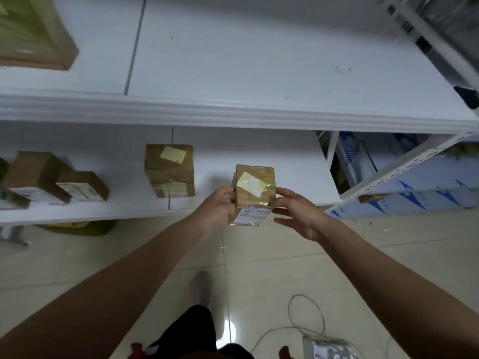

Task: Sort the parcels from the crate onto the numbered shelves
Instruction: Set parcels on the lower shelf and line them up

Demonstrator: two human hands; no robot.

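A small brown cardboard parcel wrapped in shiny clear tape point(255, 185), with a pale yellow label on top and a white printed label on its near face, sits at the near edge of the lower white shelf board point(285, 164), towards the board's right end. Its lower part hangs in front of that edge, over the beige tiled floor point(259, 268); whether it touches the board cannot be told. The left hand point(217, 206) grips its left side with curled fingers. The right hand point(298, 211) pinches its right side between thumb and forefinger, the other fingers spread loosely below. The hands are apart, with the parcel clamped between them.

Bare board lies beyond the parcel and to its right, up to the white perforated steel upright point(404, 167). To the left, well apart, stands one tall taped brown parcel point(169, 171). Farther left are two low brown boxes, one larger point(36, 174) and one smaller point(83, 185), just beside each other. The upper white shelf board point(233, 60) carries one large cardboard box point(33, 35) at its far left. One grey cable point(305, 320) loops on the floor, near right.
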